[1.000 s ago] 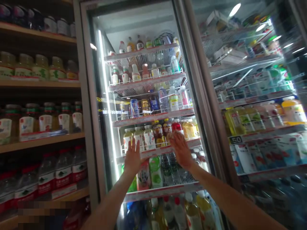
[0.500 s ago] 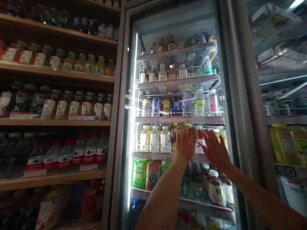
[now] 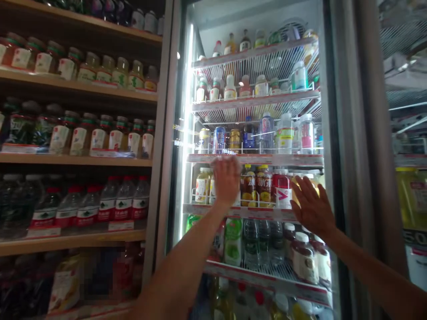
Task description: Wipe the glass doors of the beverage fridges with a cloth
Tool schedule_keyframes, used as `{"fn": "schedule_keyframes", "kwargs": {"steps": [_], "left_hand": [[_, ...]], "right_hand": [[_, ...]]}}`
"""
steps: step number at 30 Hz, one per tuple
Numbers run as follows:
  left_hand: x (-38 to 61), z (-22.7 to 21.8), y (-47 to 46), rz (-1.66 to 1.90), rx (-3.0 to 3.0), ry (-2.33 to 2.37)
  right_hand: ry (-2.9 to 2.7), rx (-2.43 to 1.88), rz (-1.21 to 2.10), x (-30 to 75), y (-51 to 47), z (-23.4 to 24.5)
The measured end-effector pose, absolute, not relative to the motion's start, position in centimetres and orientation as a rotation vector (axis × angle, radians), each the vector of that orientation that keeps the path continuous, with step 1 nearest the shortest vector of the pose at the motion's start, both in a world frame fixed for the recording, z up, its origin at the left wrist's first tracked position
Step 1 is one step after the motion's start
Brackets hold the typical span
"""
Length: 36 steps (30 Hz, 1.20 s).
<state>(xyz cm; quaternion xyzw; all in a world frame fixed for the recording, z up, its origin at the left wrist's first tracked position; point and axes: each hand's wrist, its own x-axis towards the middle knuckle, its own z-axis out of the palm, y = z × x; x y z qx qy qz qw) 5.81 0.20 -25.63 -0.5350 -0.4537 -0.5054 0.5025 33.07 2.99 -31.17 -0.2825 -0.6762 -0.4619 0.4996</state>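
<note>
My left hand [image 3: 228, 182], smeared by motion, is at the glass door [image 3: 230, 13] of a lit drinks cooler, in front of the juice bottles on the middle shelf. A pale cloth [image 3: 234, 160] shows in a blur at its fingertips. Further right, my right hand [image 3: 313, 206] is open, fingers spread, palm towards the glass. A red bottle with a pink mark [image 3: 283, 189] is behind the door just left of it. Dark tea bottles with yellow caps [image 3: 264, 184] stand between the two hands.
Left of the cooler, a wooden shelf [image 3: 83, 238] and others above it hold jars and red-capped water bottles [image 3: 125, 202]. The metal door frame [image 3: 350, 133] runs up the right side. Past it, another cooler section holds a large yellow bottle [image 3: 405, 195].
My left hand has swept left across the glass with the cloth, uncovering the tea bottles. My right hand stays open in front of the same shelf. The camera view has tilted slightly downward.
</note>
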Motion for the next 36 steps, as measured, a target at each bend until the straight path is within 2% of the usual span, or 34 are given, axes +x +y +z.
{"fn": "schedule_keyframes", "kwargs": {"steps": [2, 4, 8, 10, 16, 22, 29, 36], "left_hand": [[9.2, -25.3, 0.6, -0.920, -1.555, -0.859], [9.1, -24.7, 0.2, -0.839, -1.605, -0.824], [3.4, -23.5, -1.0, -1.261, -1.270, -1.170], [2.7, -23.3, -0.8, -1.357, -1.220, -1.201], [5.1, -24.2, -0.9, -0.998, -1.525, -1.049], [-2.7, -24.4, -3.6, -1.276, -1.065, -1.411], [3.6, -23.7, -1.4, -1.026, -1.421, -1.137], [-5.3, -26.1, -3.5, -1.118, -1.225, -1.173]], "right_hand": [[-1.641, -0.670, -1.122, 33.2, 3.1, -31.1], [-1.649, -0.665, -1.122, 33.3, 3.3, -31.1], [-1.629, -0.652, -1.154, 33.3, 3.7, -31.2], [-1.620, -0.648, -1.154, 33.4, 3.9, -31.2], [-1.654, -0.646, -1.134, 33.6, 3.9, -31.2], [-1.660, -0.676, -1.149, 33.2, 3.4, -31.1], [-1.676, -0.700, -1.150, 33.4, 3.0, -31.0], [-1.655, -0.719, -1.123, 33.2, 3.1, -31.0]]}}
